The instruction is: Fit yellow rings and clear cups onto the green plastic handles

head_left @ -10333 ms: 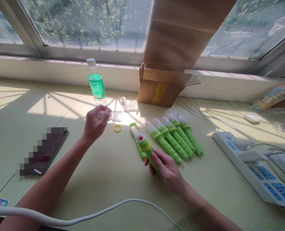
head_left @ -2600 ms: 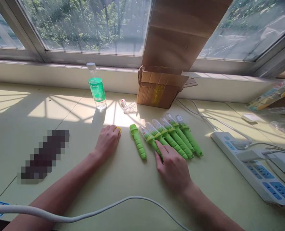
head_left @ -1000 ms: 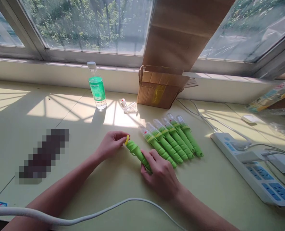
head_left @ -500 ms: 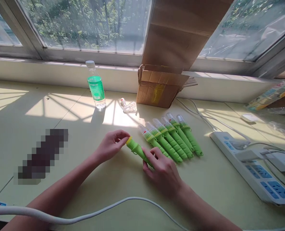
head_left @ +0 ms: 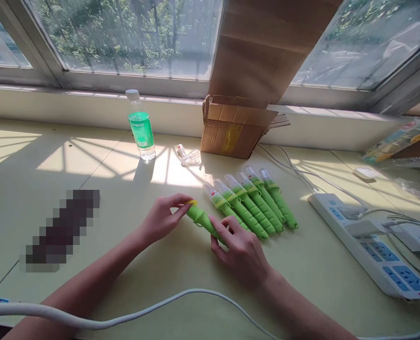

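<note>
My right hand (head_left: 240, 248) is wrapped round a green plastic handle (head_left: 203, 221) with a ribbed, threaded end pointing up and left. Thumb and fingers of my left hand (head_left: 165, 218) pinch a small yellow ring-like piece (head_left: 192, 202) at that threaded end. The piece looks tilted against the rim; whether it touches all round is hidden by the fingers. Just beyond my right hand, several green light sticks (head_left: 255, 203) with clear domed caps lie side by side on the table.
Behind the hands are loose clear caps (head_left: 190, 157), a water bottle (head_left: 141, 132) and a cardboard box (head_left: 231, 130). A white power strip (head_left: 369, 255) with plugs and cables lies at right. A white cable (head_left: 153, 301) crosses in front, over the forearms.
The yellow piece has shifted from sitting across the handle's end to a tilted position at its upper edge, moved by my left fingers. My right hand keeps its grip almost unmoved.
</note>
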Motion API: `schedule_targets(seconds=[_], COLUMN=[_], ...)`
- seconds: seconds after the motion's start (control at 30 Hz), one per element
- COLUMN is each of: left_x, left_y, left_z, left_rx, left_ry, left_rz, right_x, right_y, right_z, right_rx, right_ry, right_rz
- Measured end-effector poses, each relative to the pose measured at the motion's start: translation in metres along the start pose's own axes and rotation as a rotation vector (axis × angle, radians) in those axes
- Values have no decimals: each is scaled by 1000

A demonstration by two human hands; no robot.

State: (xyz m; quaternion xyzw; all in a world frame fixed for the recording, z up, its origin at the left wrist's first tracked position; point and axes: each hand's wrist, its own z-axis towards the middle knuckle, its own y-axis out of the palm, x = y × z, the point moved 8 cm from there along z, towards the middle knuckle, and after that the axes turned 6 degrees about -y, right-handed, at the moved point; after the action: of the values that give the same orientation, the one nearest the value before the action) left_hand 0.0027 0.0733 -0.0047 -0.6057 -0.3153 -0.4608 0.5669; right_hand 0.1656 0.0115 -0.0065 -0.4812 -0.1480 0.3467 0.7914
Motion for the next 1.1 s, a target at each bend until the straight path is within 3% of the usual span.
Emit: schedule_targets(seconds=[0.3, 0.57, 0.83, 1.1], left_x=[-5, -17, 1, 15], left_y=[10, 17, 10, 4], left_z=[-2, -1, -3, -5], left_rx=[-243, -283, -152, -156], left_ry=[-150, -247, -49, 137], left_rz=[-310, -376, -189, -85], right_x=[1, 0, 4, 9], right_y=[0, 7, 7, 3], right_z=[-2, -3, -6, -7], right_rx=[-13, -74, -37, -2], right_ry=[15, 12, 42, 134], right_rz=[12, -7, 115, 317])
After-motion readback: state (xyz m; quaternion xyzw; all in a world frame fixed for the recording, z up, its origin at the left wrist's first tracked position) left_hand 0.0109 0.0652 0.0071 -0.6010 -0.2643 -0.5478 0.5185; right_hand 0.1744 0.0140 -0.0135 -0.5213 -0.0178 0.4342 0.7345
